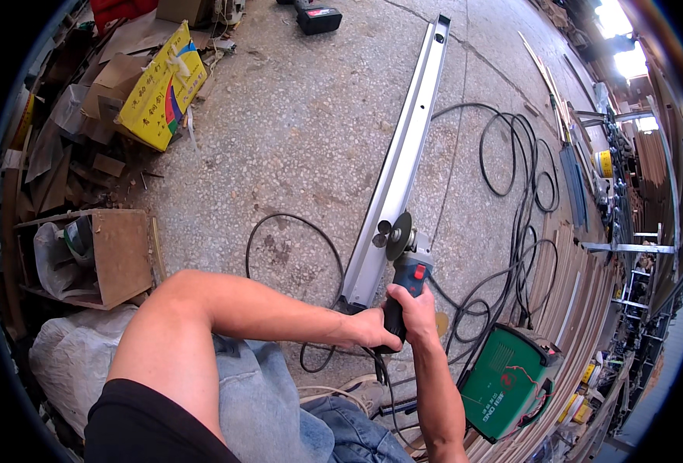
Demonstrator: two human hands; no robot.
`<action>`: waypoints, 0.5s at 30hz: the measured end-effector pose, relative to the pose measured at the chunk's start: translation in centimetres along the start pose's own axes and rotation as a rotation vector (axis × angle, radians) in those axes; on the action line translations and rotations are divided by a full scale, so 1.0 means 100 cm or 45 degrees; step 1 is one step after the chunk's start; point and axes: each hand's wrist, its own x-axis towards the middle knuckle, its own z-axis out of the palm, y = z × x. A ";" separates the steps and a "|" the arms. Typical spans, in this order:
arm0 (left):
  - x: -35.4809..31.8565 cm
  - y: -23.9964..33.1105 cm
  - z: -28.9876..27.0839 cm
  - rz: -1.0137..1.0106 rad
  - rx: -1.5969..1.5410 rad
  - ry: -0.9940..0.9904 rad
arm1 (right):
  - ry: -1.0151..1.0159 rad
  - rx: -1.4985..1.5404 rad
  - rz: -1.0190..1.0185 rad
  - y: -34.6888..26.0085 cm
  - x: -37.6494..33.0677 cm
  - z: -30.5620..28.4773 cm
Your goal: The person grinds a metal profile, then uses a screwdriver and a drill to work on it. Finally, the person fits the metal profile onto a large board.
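A blue and black angle grinder (405, 272) with a grey disc (397, 235) is held over a long grey metal channel (400, 160) lying on the concrete floor. The disc meets the channel near its close end. My left hand (372, 328) grips the rear of the grinder's handle. My right hand (416, 309) wraps the handle just behind the red switch. The grinder's black cord trails back between my knees.
Black cables (516, 193) coil on the floor to the right. A green welding machine (505, 380) sits at lower right. A yellow carton (161, 86), scrap cardboard, a wooden box (110, 257) and a white sack (71, 359) crowd the left. Wooden strips (580, 293) line the right.
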 end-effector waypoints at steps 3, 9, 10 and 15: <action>-0.006 0.005 -0.001 0.008 0.044 0.010 | -0.010 -0.005 -0.004 0.003 0.002 -0.001; -0.038 0.009 -0.004 0.120 0.436 0.361 | 0.013 0.040 0.006 0.005 0.001 -0.007; -0.049 0.009 -0.010 0.161 0.474 0.534 | 0.011 0.044 0.021 0.000 -0.001 -0.003; -0.022 0.009 -0.092 0.444 0.444 1.274 | -0.028 0.009 0.017 0.004 0.003 0.000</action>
